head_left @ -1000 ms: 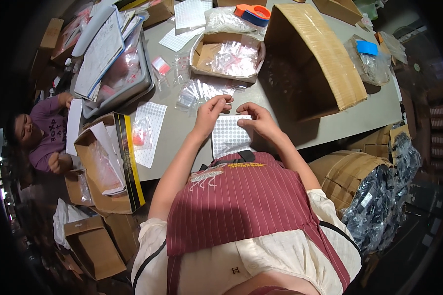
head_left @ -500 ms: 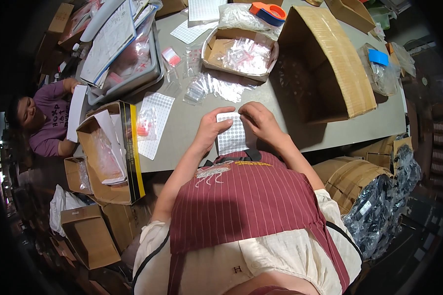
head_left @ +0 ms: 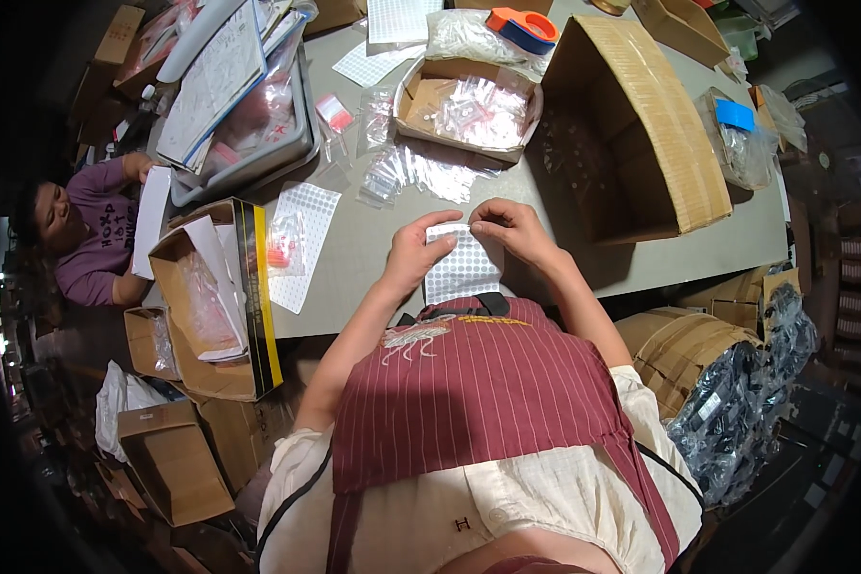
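Observation:
A white sheet of grey round stickers [head_left: 463, 272] lies at the table's near edge, close against my apron. My left hand [head_left: 415, 254] holds its upper left side, thumb on top and forefinger stretched along the far edge. By the sheet's upper right corner, my right hand [head_left: 515, 232] is closed in a pinch of thumb and forefinger. Whatever is in that pinch is too small to make out. Just beyond my hands, small clear zip bags [head_left: 421, 172] are spread in a loose row, in front of a low cardboard box [head_left: 523, 143] piled with more little bags.
An open carton [head_left: 674, 124] stands on its side at right. Left are another sticker sheet [head_left: 306, 215], a yellow-and-black-edged box [head_left: 258, 287] and a grey bin [head_left: 306, 143] heaped with papers. An orange-and-blue tape roll [head_left: 521, 29] lies at the back. A co-worker [head_left: 96, 234] sits at far left.
My right hand has shifted slightly right and down from the sheet's top edge. More of the sheet's right side shows. My left hand has moved a little to the right.

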Motion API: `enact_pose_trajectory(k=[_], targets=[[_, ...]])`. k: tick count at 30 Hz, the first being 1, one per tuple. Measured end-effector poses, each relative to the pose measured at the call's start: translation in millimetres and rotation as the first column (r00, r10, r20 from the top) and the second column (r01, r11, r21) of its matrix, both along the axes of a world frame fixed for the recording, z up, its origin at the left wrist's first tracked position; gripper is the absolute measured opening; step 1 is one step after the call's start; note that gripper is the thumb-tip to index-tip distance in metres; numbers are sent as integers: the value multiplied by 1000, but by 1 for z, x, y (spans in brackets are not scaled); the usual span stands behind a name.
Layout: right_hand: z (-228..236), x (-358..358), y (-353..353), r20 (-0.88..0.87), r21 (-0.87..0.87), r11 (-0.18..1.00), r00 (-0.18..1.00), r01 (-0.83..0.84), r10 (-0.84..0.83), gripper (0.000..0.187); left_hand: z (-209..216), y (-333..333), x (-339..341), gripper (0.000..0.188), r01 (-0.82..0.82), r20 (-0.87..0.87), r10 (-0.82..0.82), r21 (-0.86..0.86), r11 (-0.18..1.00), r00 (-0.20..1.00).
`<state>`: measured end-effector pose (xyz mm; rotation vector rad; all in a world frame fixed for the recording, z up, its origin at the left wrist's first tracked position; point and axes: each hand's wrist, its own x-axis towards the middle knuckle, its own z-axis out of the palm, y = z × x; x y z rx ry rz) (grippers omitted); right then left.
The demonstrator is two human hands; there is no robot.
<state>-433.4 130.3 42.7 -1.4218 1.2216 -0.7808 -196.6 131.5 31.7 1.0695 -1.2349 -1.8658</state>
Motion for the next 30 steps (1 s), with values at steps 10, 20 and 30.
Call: enact_pose_trajectory(k=[10, 20, 30], targets=[[6, -10, -22, 111, 143, 977, 984, -157, 142, 15, 12, -6, 0, 41, 55, 6, -55, -39, 998, 998], [11, -21, -37, 235, 257, 925, 946, -280, 221, 14, 22, -17, 2, 43, 185, 126, -167, -153, 971, 978], [-29, -10, -41, 388, 191, 974, 902, 123, -190, 13, -4, -28, 5, 32, 73, 469, 374, -695, 715, 800]])
